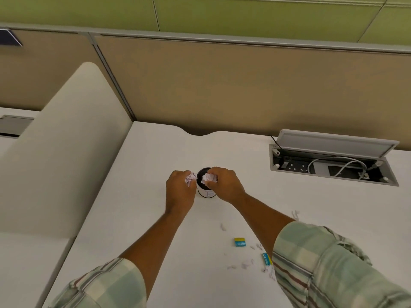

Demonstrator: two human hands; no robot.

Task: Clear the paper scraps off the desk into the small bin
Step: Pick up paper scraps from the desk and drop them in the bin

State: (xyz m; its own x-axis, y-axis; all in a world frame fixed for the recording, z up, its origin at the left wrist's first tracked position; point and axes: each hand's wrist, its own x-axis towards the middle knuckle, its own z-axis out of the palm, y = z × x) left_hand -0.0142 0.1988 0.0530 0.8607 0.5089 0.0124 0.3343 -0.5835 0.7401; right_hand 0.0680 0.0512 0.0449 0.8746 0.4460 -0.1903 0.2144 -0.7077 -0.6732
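A small round bin (206, 193) with a dark opening and white wall stands in the middle of the white desk (144, 156). My left hand (179, 192) is just left of its rim, closed on a crumpled white paper wad (190, 178). My right hand (224, 184) hovers over the bin's opening, closed on another crumpled paper wad (208, 177). Several small white paper scraps (244, 264) lie on the desk near my right forearm, with one scrap (223, 226) closer to the bin and another (295, 214) further right.
Two small blue-and-yellow pieces (240, 242) (266, 258) lie among the scraps. An open cable tray (333, 167) with sockets and cords sits at the back right, its lid raised. A cream divider panel (66, 141) borders the desk's left side; a beige partition runs along the back.
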